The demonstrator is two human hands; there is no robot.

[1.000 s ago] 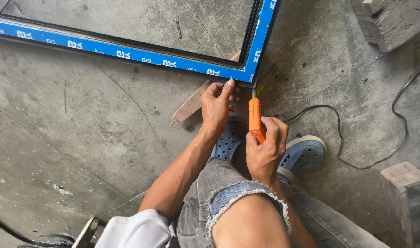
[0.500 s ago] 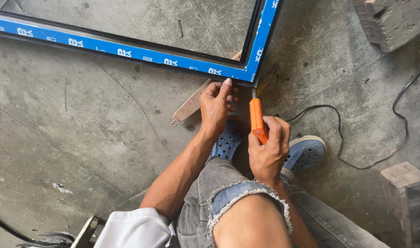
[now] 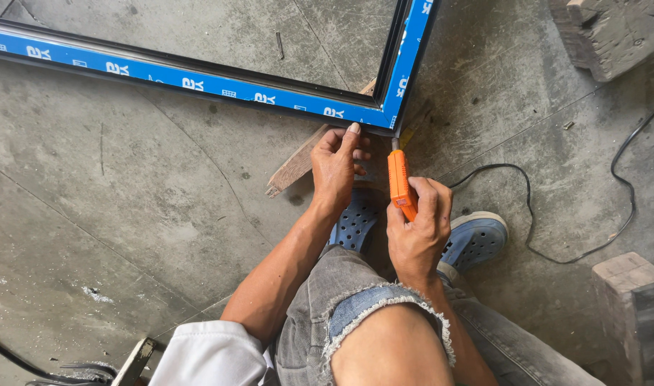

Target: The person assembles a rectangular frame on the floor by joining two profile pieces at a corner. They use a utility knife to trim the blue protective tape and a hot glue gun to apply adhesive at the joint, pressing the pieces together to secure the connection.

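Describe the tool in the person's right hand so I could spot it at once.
Find the blue frame on the concrete floor and follow it to its corner. Just below, the right hand grips a screwdriver, tip at that corner. Its orange handle is the only orange thing there.

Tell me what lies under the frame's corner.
A wooden strip runs under the frame corner, above concrete floor. The left hand hides its middle.

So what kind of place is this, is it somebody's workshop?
Probably a workshop or building site. The floor is bare, scuffed grey concrete, a blue-taped metal frame lies flat on it, and rough concrete blocks and a black cable sit around. The right hand holds an orange-handled screwdriver at the frame's corner.
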